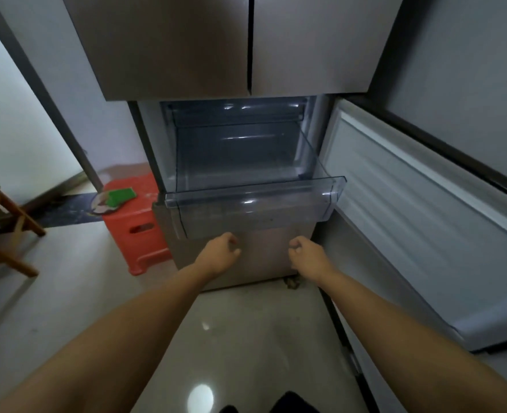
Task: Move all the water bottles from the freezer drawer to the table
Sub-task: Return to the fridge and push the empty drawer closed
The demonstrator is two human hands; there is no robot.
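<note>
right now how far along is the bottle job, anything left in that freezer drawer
Looks nearly done: the clear freezer drawer is pulled out and shows no bottles. Neither the left hand nor the right hand holds anything; both hover, loosely curled, below its front. The table is out of view. Likely left: closing the drawer and the open freezer door.

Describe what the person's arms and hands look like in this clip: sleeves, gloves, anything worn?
Both forearms are bare as far as the picture shows, with no sleeves in view. The left hand and right hand wear no gloves. No watch or wristband shows on either wrist. A small pale spot by the right hand's fingers is too blurred to identify.
</note>
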